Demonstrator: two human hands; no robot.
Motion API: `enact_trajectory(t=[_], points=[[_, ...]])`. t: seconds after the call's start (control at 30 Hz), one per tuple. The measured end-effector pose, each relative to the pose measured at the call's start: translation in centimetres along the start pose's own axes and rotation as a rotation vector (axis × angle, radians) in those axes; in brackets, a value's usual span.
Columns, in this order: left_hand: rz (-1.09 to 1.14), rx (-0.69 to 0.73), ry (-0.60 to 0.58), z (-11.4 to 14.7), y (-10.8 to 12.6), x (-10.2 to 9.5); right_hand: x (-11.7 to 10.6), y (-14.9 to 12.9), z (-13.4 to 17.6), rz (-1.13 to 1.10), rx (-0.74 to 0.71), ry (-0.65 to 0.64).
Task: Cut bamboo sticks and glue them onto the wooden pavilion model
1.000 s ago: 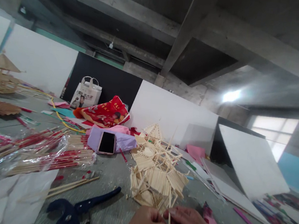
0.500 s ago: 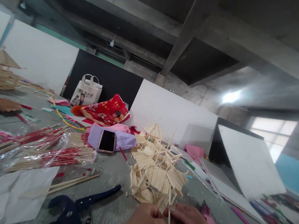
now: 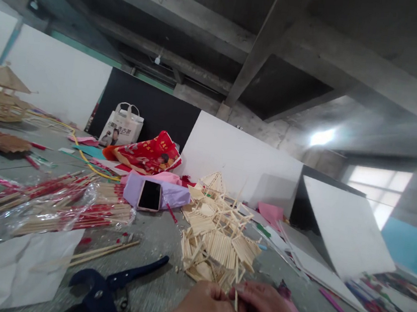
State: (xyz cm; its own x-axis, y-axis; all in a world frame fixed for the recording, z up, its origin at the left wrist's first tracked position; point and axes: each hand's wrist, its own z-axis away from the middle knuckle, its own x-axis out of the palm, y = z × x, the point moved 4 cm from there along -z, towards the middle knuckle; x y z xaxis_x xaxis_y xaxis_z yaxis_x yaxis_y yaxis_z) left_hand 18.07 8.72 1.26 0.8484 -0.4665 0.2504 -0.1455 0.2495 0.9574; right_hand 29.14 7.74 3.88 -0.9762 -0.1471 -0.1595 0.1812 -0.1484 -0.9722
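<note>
The white bag (image 3: 121,136) is bearing a row of dark Chinese characters (image 3: 123,130) across its front. The last two are apparently reading "古茗"; the ones to their left are coming out too small and soft to be read with certainty. The row is running roughly level with the bag's middle, tilting slightly down to the right.

The crumpled red bag (image 3: 137,158) is showing gold print (image 3: 164,140) near its upper peak, looking like a short group of Chinese characters, with more gold marks spreading lower down. The folds and the blur are keeping its wording from being made out.
</note>
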Motion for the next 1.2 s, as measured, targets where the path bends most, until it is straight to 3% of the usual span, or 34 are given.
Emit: enact_trajectory(t=[0.83, 1.2], points=[[0.116, 0.038, -0.131, -1.5, -1.8, -0.4, 0.1, 0.1, -0.4, -0.065, 0.050, -0.026], [0.154, -0.015, -0.029, 0.3, 0.1, 0.2, 0.1, 0.7, -1.0, -0.293, 0.050, -0.104]])
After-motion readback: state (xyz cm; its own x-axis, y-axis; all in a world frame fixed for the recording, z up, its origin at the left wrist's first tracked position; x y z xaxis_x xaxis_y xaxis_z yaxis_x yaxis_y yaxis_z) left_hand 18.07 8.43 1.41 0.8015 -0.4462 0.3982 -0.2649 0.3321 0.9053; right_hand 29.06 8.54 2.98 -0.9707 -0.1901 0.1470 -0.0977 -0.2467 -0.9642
